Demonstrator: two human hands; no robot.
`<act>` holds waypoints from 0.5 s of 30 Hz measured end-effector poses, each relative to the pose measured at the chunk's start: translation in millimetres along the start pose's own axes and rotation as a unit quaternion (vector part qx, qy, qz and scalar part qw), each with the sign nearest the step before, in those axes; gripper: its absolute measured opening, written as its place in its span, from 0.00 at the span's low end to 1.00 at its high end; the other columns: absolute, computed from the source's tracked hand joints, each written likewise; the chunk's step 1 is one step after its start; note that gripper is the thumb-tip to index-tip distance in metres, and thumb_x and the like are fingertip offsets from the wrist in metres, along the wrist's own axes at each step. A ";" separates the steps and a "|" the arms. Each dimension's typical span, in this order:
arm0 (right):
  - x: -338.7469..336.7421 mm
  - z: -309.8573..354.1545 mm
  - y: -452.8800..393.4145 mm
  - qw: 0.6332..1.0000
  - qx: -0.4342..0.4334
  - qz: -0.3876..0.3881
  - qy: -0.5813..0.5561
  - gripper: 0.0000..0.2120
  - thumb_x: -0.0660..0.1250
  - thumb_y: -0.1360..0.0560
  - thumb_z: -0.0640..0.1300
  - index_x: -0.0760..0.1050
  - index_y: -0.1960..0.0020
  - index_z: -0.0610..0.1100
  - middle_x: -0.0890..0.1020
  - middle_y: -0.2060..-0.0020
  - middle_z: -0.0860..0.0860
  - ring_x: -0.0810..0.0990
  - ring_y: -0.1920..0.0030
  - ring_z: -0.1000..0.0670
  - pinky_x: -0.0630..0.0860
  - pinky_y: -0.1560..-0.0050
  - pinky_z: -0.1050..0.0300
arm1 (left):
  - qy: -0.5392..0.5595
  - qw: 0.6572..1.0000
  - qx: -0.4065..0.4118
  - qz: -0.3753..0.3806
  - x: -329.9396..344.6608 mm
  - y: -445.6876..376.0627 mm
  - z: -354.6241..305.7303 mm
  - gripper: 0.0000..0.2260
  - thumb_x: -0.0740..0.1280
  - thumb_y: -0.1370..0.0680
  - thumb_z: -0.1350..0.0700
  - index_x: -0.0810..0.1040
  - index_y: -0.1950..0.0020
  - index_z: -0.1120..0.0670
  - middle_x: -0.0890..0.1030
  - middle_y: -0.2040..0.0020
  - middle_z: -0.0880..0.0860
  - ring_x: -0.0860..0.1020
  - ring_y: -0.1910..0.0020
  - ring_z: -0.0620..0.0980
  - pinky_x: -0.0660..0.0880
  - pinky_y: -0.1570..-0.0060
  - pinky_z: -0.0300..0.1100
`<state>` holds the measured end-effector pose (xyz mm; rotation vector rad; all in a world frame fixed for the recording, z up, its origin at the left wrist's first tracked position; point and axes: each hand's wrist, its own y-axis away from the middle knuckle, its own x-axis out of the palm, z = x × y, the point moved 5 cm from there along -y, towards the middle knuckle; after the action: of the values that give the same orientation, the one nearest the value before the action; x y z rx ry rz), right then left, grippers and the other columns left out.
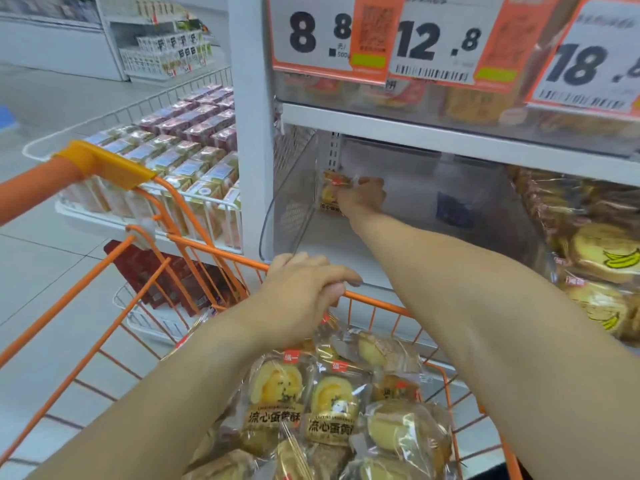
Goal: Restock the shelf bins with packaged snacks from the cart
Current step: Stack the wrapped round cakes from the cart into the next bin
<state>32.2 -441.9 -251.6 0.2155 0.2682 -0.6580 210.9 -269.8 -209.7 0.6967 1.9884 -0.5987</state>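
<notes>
Deep in the clear shelf bin at mid-frame, the right hand fingers grip a snack packet; the left hand fingers curl around the orange cart rim, above more packets at bottom centre.

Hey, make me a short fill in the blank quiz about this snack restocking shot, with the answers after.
1. The right hand holds a snack packet at the back of the clear ____.
2. The left hand grips the cart's ____ rim.
3. The packets right of the bin show a yellow ____.
Answers: bin; orange; banana
</notes>
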 end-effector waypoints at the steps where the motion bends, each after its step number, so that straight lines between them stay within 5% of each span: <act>1: -2.4 -1.1 0.8 1.000 0.011 0.010 0.024 0.31 0.74 0.27 0.48 0.64 0.31 0.42 0.68 0.35 0.44 0.74 0.39 0.43 0.75 0.36 0.49 | 0.004 1.000 0.000 0.005 -0.9 0.7 -0.7 0.15 0.55 0.15 0.51 0.72 0.31 0.39 0.73 0.55 0.41 0.68 0.46 0.45 0.54 0.44 0.37; 4: -16.2 2.3 8.5 0.995 0.016 0.020 0.100 0.30 0.71 0.26 0.50 0.65 0.30 0.40 0.71 0.33 0.41 0.74 0.37 0.41 0.76 0.37 0.47 | 0.028 1.000 -0.007 0.007 -8.6 4.5 -3.0 0.15 0.62 0.18 0.50 0.73 0.30 0.43 0.76 0.47 0.43 0.70 0.42 0.44 0.58 0.42 0.36; 7: -36.6 24.1 35.1 0.982 -0.074 0.050 0.165 0.08 0.67 0.25 0.45 0.79 0.48 0.43 0.82 0.47 0.45 0.81 0.48 0.44 0.79 0.52 0.55 | -0.023 0.998 -0.010 -0.058 -29.8 14.5 -5.8 0.12 0.68 0.21 0.49 0.78 0.39 0.48 0.74 0.45 0.48 0.70 0.42 0.47 0.67 0.40 0.42; 9: -50.9 38.2 65.2 0.967 -0.149 0.092 0.182 0.04 0.68 0.24 0.45 0.80 0.56 0.46 0.84 0.55 0.48 0.82 0.54 0.48 0.78 0.56 0.56 | -0.105 0.991 -0.034 -0.076 -42.3 25.1 -8.2 0.08 0.68 0.22 0.47 0.77 0.46 0.49 0.74 0.50 0.48 0.72 0.46 0.49 0.70 0.46 0.45; 15: -85.8 47.5 186.9 0.873 -0.335 0.295 0.194 0.04 0.73 0.25 0.40 0.80 0.56 0.46 0.81 0.65 0.54 0.80 0.66 0.57 0.74 0.66 0.68 | -0.148 0.969 -0.174 0.094 -27.1 55.8 3.5 0.24 0.64 0.23 0.37 0.66 0.37 0.54 0.78 0.55 0.51 0.78 0.54 0.52 0.75 0.58 0.46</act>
<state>92.6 -262.1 -159.1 -0.2458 0.7649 0.1203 262.3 -238.2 -195.1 0.5358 1.6671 -0.2144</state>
